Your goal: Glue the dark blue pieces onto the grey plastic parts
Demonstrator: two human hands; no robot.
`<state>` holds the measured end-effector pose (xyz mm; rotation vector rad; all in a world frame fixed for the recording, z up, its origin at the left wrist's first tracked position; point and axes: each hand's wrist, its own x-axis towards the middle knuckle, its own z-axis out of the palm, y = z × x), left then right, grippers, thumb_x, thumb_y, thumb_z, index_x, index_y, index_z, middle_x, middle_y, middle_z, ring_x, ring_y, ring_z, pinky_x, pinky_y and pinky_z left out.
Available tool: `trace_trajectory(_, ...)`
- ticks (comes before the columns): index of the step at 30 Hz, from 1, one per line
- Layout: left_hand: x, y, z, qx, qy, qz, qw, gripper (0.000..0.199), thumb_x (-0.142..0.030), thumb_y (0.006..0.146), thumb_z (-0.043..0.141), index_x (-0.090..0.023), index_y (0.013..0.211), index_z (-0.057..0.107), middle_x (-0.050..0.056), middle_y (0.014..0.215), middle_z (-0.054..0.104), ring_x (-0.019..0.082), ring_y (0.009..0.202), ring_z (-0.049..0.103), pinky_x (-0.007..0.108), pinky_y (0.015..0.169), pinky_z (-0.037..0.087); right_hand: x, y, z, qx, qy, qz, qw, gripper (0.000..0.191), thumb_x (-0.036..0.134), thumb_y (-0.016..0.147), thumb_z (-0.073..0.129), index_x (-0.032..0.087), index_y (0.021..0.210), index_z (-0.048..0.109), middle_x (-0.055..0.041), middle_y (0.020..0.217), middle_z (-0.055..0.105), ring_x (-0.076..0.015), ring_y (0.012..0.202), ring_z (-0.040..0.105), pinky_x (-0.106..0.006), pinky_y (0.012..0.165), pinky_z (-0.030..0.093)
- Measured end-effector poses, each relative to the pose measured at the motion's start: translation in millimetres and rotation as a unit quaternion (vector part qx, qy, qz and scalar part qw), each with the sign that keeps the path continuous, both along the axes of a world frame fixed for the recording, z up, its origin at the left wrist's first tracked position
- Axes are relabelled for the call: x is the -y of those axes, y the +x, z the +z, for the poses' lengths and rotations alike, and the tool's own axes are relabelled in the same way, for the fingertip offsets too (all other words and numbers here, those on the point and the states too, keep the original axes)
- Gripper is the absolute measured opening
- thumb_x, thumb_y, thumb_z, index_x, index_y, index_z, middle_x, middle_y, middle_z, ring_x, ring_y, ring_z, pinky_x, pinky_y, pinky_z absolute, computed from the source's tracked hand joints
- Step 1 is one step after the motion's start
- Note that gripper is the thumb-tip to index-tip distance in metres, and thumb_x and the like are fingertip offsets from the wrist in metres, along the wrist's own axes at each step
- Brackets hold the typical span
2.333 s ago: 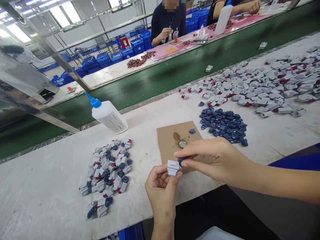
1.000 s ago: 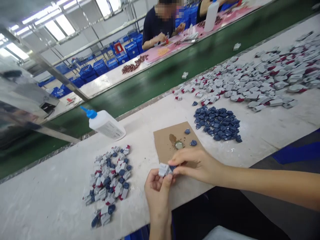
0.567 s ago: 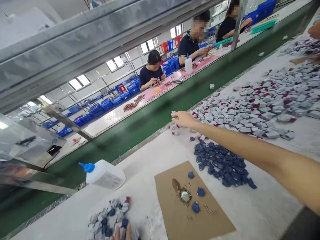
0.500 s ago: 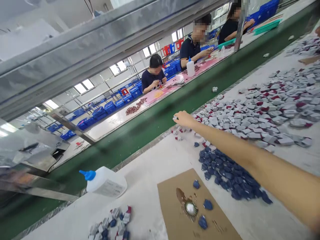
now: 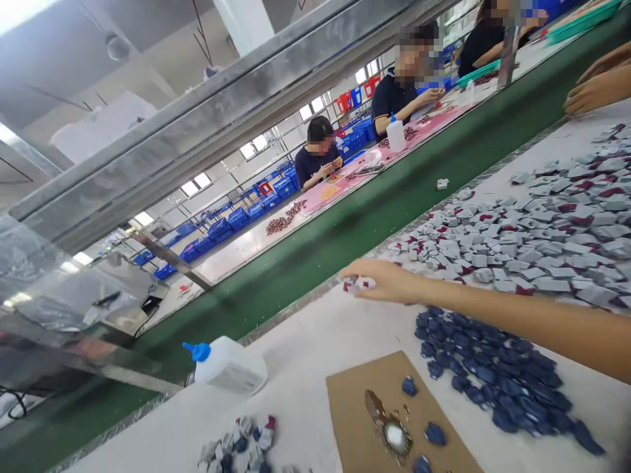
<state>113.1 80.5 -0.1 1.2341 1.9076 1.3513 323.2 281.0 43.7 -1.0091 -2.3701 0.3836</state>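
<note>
My right hand (image 5: 387,281) reaches in from the right over the table's far edge. Its fingers are closed on a few small grey-white and dark red pieces (image 5: 359,284), which show below the fingertips. Just behind it spreads a wide heap of similar grey-white and dark red pieces (image 5: 532,240). Under my forearm lies a pile of dark blue pieces (image 5: 493,371). Nearer to me, a brown cardboard sheet (image 5: 355,407) carries a white blob (image 5: 396,435) with wet stains round it and several blue pieces (image 5: 435,433). My left hand is out of view.
A white bottle with a blue nozzle (image 5: 231,368) stands at left, behind a small mixed pile (image 5: 239,447). Past the table runs a green conveyor belt (image 5: 305,253) carrying a white piece (image 5: 442,184). A co-worker's hands (image 5: 599,82) are at the upper right; other people sit across the belt.
My right hand has come back from the belt's edge toward me, with pieces now showing more clearly in its fingers. A co-worker's hands have entered at the upper right. The camera view has shifted.
</note>
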Motion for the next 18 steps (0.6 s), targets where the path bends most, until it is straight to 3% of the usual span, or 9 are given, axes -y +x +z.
trace_trajectory(2,16,25,4.6,0.076,-0.012,-0.004,0.997,0.047,-0.058,0.069,0.051,-0.038,0.11,0.056,0.007,0.097,0.066,0.027,0.074,0.064,0.038,0.049,0.048,60,1,6.1,-0.052,0.051,0.074,0.995,0.039,0.025,0.076,0.057,0.017,0.113,0.053,-0.0076,0.111,0.06,-0.0181,0.102,0.054,-0.03,0.088,0.042)
trace_trajectory(4,25,49,16.0,0.202,-0.035,-0.051,0.978,0.047,-0.056,0.073,0.048,-0.025,0.107,0.059,0.01,0.092,0.065,0.019,0.067,0.062,0.028,0.047,0.047,113,2,11.3,-0.067,0.086,0.12,0.987,0.033,0.022,0.079,0.055,0.016,0.111,0.053,-0.0085,0.108,0.062,-0.0179,0.098,0.056,-0.031,0.084,0.043)
trace_trajectory(7,33,74,35.0,0.4,-0.078,-0.158,0.9,0.048,-0.057,0.076,0.046,-0.011,0.082,0.062,0.008,0.066,0.062,0.009,0.05,0.053,0.017,0.039,0.036,164,3,13.5,-0.082,0.137,0.156,0.975,0.027,0.013,0.082,0.049,0.018,0.109,0.052,-0.0071,0.108,0.062,-0.0147,0.099,0.056,-0.029,0.081,0.043)
trace_trajectory(9,42,80,41.9,0.471,-0.091,-0.186,0.857,0.046,-0.055,0.076,0.047,-0.01,0.076,0.06,0.004,0.058,0.059,0.006,0.045,0.049,0.014,0.036,0.032,181,6,11.2,-0.096,0.163,0.176,0.966,0.03,0.008,0.083,0.045,0.018,0.11,0.05,-0.0069,0.113,0.06,-0.0129,0.105,0.053,-0.028,0.084,0.042)
trace_trajectory(11,54,79,43.4,0.502,-0.093,-0.186,0.84,0.038,-0.048,0.076,0.053,-0.011,0.082,0.058,0.004,0.06,0.06,0.006,0.049,0.051,0.012,0.037,0.033,190,9,8.4,-0.09,0.162,0.193,0.964,0.035,0.006,0.083,0.044,0.019,0.116,0.048,-0.0072,0.119,0.057,-0.0131,0.113,0.047,-0.029,0.089,0.041)
trace_trajectory(14,72,73,41.8,0.498,-0.067,-0.154,0.851,0.03,-0.038,0.074,0.06,-0.014,0.092,0.054,0.004,0.068,0.064,0.01,0.059,0.058,0.012,0.04,0.037,197,17,6.6,-0.062,0.118,0.196,0.971,0.043,0.012,0.084,0.045,0.021,0.125,0.043,-0.0071,0.128,0.049,-0.0168,0.122,0.038,-0.034,0.097,0.037)
trace_trajectory(18,81,73,43.0,0.482,-0.007,-0.103,0.87,0.028,-0.037,0.075,0.059,-0.02,0.094,0.049,0.004,0.082,0.065,0.013,0.071,0.062,0.013,0.041,0.04,210,25,5.4,-0.095,0.014,0.143,0.985,0.041,0.02,0.083,0.048,0.025,0.124,0.046,-0.0067,0.126,0.051,-0.0186,0.116,0.046,-0.036,0.094,0.041)
